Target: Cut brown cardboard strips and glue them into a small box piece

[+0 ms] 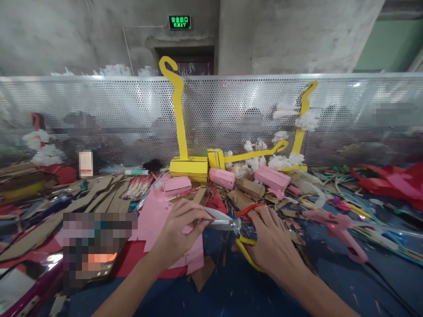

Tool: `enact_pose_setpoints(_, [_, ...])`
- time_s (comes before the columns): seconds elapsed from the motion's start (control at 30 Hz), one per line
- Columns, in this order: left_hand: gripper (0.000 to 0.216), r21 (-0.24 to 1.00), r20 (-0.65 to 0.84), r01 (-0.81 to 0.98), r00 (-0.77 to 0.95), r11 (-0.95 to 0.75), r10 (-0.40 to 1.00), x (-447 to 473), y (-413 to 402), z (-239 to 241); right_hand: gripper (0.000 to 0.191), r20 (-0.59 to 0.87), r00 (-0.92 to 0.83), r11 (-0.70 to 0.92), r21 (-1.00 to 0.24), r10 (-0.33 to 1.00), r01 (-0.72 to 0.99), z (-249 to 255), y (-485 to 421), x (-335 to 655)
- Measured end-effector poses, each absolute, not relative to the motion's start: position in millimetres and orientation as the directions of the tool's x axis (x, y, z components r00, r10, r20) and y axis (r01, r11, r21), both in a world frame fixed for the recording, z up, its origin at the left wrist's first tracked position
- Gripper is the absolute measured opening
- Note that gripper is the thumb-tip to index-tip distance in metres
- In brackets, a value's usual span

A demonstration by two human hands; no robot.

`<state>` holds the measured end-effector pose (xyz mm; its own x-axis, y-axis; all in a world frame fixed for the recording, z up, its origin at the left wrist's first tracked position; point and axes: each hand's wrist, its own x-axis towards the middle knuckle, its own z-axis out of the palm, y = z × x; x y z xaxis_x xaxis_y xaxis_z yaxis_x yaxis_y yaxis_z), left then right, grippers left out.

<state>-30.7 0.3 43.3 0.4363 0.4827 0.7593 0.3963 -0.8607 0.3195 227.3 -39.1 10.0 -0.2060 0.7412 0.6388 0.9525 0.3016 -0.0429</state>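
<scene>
My right hand [269, 235] is closed round the handles of a pair of scissors [235, 223], one handle red and one yellow. Their silver blades are spread apart and point left. Just beyond the blade tips, my left hand [180, 229] is closed in a pinch, thumb against fingers. What it pinches is too small and covered to make out. Below and behind the left hand lies pink sheet material [152, 222] with cut edges, over a red sheet [132, 260]. Small pink boxes [177, 186] sit beyond the hands.
A yellow hooked figure on a box base [188, 167] stands at the back, by a perforated metal screen [228, 101]. A pink glue gun [340, 229] with a cord lies right. Cardboard strips [92, 198] and a phone-like device with a lit screen [99, 251] lie left.
</scene>
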Motion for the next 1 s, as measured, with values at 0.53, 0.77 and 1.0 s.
enact_pose_setpoints(0.53, [0.027, 0.227, 0.774, 0.381, 0.488, -0.896, 0.404, -24.6, -4.0, 41.9, 0.035, 0.651, -0.213, 0.373, -0.117, 0.728, 0.92, 14.1, -38.3, 228.9])
enact_pose_setpoints(0.77, [0.019, 0.227, 0.784, 0.397, 0.467, -0.889, 0.409, -26.1, -4.6, 44.8, 0.043, 0.653, -0.212, 0.33, -0.062, 0.727, 0.942, 13.3, -39.7, 227.0])
enact_pose_setpoints(1.0, [0.017, 0.214, 0.786, 0.415, 0.465, -0.884, 0.408, -33.4, 1.0, 46.4, 0.045, 0.672, -0.205, 0.315, -0.044, 0.712, 0.948, 15.9, -40.5, 226.5])
